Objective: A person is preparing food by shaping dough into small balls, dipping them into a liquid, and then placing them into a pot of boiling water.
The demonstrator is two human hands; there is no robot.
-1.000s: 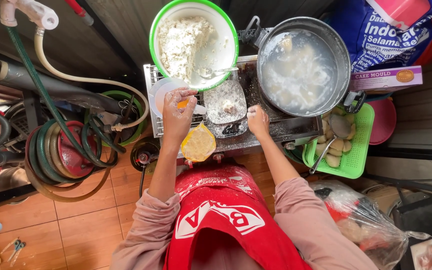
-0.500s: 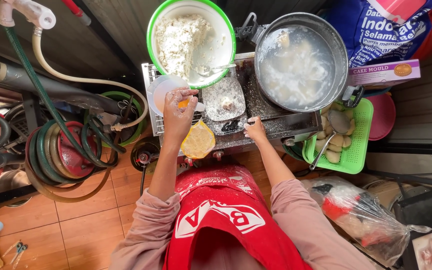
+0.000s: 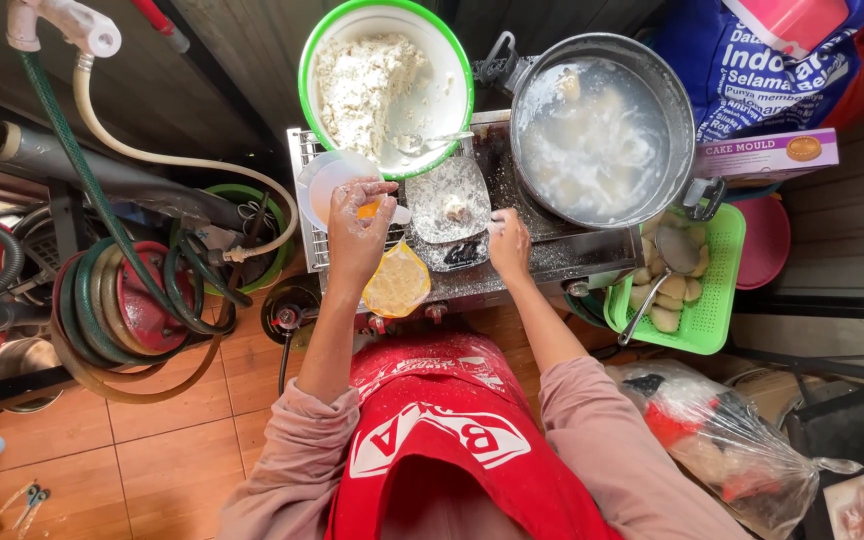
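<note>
My left hand [image 3: 360,222], dusted with flour, is closed around a small orange piece beside a white cup [image 3: 330,180] on the stove top. Just below that hand lies a yellow plastic bag [image 3: 397,284]. My right hand [image 3: 508,243] rests on the stove at the right edge of a clear plastic sheet [image 3: 448,198] dusted with flour, its fingertips pinching something white. A small dark lump sits on that sheet. Above the sheet stands a green-rimmed bowl of white dough [image 3: 377,80] with a spoon in it.
A large metal pot [image 3: 597,130] of cloudy liquid sits on the stove at right. A green tray [image 3: 704,300] with pale dumplings and a ladle hangs off the right side. Coiled hoses [image 3: 122,310] lie on the floor at left, plastic bags [image 3: 722,440] at lower right.
My right hand has moved down and slightly right, from the sheet's upper edge to its lower right side. My left hand stays by the cup.
</note>
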